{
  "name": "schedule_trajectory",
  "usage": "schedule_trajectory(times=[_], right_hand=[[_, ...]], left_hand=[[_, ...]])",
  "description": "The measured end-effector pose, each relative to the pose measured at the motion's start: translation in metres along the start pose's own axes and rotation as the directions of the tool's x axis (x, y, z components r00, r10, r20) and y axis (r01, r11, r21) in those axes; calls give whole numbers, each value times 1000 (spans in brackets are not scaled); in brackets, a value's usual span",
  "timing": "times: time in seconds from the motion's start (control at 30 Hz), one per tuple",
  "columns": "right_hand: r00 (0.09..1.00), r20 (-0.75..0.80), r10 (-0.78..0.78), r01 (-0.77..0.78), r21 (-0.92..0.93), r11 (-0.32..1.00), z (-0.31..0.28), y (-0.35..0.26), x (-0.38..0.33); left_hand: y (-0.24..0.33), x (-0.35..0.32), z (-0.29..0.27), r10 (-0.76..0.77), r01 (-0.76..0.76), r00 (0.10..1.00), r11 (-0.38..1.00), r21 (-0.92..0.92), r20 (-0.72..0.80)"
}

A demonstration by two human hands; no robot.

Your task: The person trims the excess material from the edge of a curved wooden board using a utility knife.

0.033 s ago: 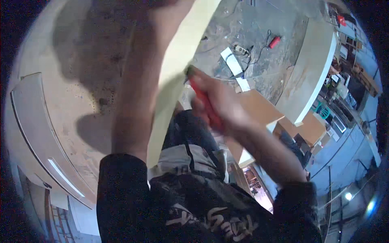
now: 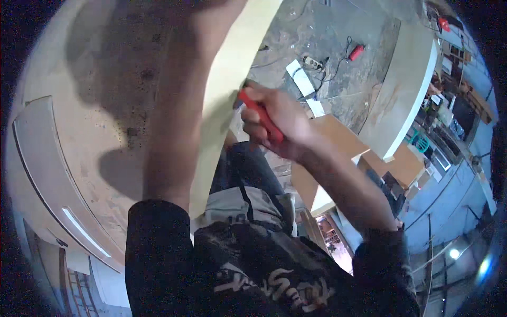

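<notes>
My right hand (image 2: 274, 116) is closed round a red-handled tool (image 2: 262, 115). The tool's small dark end meets the long pale-yellow edge (image 2: 224, 84) of a large board, and its exact kind is hard to make out. That board's broad tan face (image 2: 121, 169) fills the left side, marked with dark specks and shadows. My left arm reaches up across this face. At the top of the view, my left hand (image 2: 215, 21) lies close to the board's edge, blurred and partly cut off, with its fingers hidden.
On the floor to the right lie a power strip (image 2: 312, 63), a red cylindrical object (image 2: 357, 52) with a cord, and a white sheet (image 2: 300, 79). Brown cardboard (image 2: 330, 140) stands beside my right forearm. Another long panel (image 2: 404, 84) leans further right, near cluttered shelves.
My right hand, with the red-handled tool, has shifted slightly up and left along the board's edge. The left arm has barely moved.
</notes>
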State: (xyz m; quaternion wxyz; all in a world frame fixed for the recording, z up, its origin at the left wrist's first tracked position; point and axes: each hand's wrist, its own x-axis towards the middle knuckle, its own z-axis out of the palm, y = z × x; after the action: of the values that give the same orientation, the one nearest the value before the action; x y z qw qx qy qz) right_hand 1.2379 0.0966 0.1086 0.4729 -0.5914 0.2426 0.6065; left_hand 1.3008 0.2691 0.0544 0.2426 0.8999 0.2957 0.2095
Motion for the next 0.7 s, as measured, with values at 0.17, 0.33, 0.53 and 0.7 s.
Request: schedule_trajectory(times=[0.17, 0.33, 0.53, 0.7], right_hand=[[983, 103, 154, -179, 321, 930, 1, -24, -56], [983, 146, 106, -152, 348, 925, -2, -34, -114], [995, -97, 27, -20, 77, 997, 42, -20, -72], [996, -10, 93, -90, 180, 979, 17, -23, -88]], left_hand=[[-16, 9, 0, 5, -5, 998, 1000, 12, -60], [-23, 6, 2, 5, -4, 998, 1000, 12, -68], [-20, 4, 11, 66, -69, 992, 997, -23, -107], [-21, 4, 15, 101, -123, 973, 988, -93, -209]])
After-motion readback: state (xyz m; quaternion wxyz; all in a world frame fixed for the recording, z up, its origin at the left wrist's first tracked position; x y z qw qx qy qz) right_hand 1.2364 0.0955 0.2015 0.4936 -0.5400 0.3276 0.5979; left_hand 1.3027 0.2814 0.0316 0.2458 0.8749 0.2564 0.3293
